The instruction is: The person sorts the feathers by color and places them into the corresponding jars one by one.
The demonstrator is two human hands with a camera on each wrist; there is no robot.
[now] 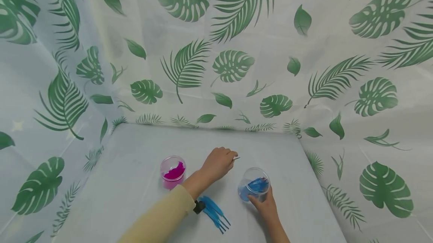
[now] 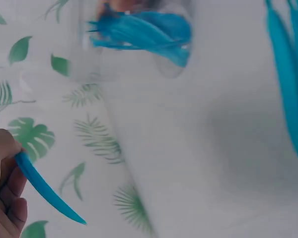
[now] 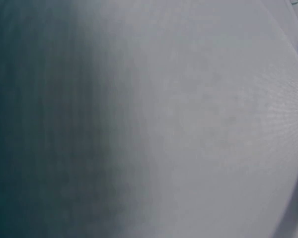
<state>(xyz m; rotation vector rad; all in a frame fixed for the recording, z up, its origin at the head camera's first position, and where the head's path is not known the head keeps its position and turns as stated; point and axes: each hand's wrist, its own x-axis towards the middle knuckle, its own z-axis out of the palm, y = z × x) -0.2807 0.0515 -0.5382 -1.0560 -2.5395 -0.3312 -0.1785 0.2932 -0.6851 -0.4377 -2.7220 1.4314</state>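
My left hand (image 1: 219,163) is above the table, left of a clear plastic tub (image 1: 242,190), and pinches one slim blue feather (image 2: 48,191) by its end. In the left wrist view this feather curves down to a narrow tip. My right hand (image 1: 268,206) grips the tub from its near right side, and the tub leans, its mouth facing up. Bunched inside it are blue feathers (image 1: 259,185). Several more blue feathers (image 1: 214,212) lie side by side on the table near my left wrist, their dark quills pointing toward me. The right wrist view holds almost only pale surface.
To the left stands a second clear tub (image 1: 166,164) with magenta contents (image 1: 176,171). A white-covered table (image 1: 135,149) lies beneath everything. Curtains (image 1: 257,47) printed with green leaves rise at its back and sides. A dark band (image 1: 199,207) sits on my left wrist.
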